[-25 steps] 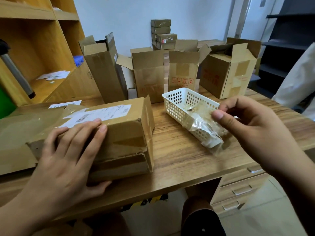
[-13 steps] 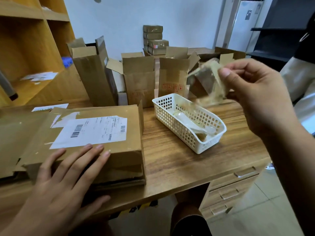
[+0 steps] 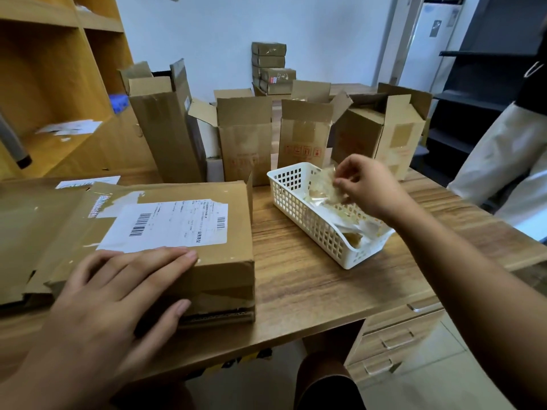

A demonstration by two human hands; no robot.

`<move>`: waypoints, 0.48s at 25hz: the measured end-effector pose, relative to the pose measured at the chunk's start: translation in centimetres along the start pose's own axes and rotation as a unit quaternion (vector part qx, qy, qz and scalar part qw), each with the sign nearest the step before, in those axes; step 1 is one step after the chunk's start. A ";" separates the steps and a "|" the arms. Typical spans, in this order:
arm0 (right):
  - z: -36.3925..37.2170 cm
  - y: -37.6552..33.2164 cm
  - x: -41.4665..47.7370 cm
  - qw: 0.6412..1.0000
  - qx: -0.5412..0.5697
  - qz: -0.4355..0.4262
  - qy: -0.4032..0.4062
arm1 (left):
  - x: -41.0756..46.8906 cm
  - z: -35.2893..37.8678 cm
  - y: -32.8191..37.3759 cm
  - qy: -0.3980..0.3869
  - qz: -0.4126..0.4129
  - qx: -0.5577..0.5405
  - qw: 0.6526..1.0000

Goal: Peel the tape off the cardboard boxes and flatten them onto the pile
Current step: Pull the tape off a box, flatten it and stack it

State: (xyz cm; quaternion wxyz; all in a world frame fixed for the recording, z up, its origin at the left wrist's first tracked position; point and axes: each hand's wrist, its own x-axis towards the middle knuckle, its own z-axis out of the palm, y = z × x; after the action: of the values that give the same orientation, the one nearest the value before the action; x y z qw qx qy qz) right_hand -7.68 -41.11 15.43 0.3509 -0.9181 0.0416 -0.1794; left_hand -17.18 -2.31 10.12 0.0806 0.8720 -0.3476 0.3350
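Note:
A cardboard box (image 3: 213, 261) with a white shipping label (image 3: 168, 224) lies on the wooden desk at the front left, on top of flattened cardboard (image 3: 35, 226). My left hand (image 3: 118, 294) rests flat on its near top edge, fingers spread. My right hand (image 3: 367, 187) pinches a crumpled strip of clear peeled tape (image 3: 324, 187) just over the white plastic basket (image 3: 293, 208). More crumpled tape lies inside the basket.
Several opened cardboard boxes stand along the back of the desk, such as the tall one (image 3: 168, 128) and the one (image 3: 381, 134) at the right. A wooden shelf unit (image 3: 50, 84) is at the left. Desk drawers (image 3: 396, 338) are below right. A person (image 3: 509, 155) stands at the far right.
My right hand came down from above the basket, bringing the tape strip to the basket's opening. My left hand has stayed on the labelled box.

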 end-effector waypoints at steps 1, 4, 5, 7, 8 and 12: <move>0.6 0.6 0.2 0.999 -0.041 -0.003 -0.014 | 0.2 -0.1 0.1 0.000 -0.001 -0.003 1.000; 2.0 1.5 0.4 0.992 -0.114 -0.010 -0.047 | 0.4 -0.5 0.3 -0.008 -0.003 -0.011 1.000; 2.2 1.6 0.5 0.990 -0.131 -0.014 -0.058 | 0.4 -0.6 0.3 -0.011 -0.004 -0.013 1.000; 2.5 1.7 0.8 0.980 -0.174 -0.016 -0.100 | 0.6 -0.8 0.4 -0.016 -0.007 -0.016 1.000; 2.5 1.7 1.0 0.973 -0.197 -0.011 -0.123 | 0.7 -1.0 0.5 -0.018 -0.008 -0.017 1.000; 3.2 1.2 1.6 0.943 -0.272 -0.016 -0.189 | 0.7 -1.1 0.7 -0.023 -0.008 -0.014 1.000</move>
State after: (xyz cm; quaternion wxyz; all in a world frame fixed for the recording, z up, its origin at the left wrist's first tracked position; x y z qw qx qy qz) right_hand -5.04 -40.36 12.91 0.0858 -0.9962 0.0068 0.0096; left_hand -17.83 -2.78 11.38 0.0877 0.8811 -0.3474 0.3089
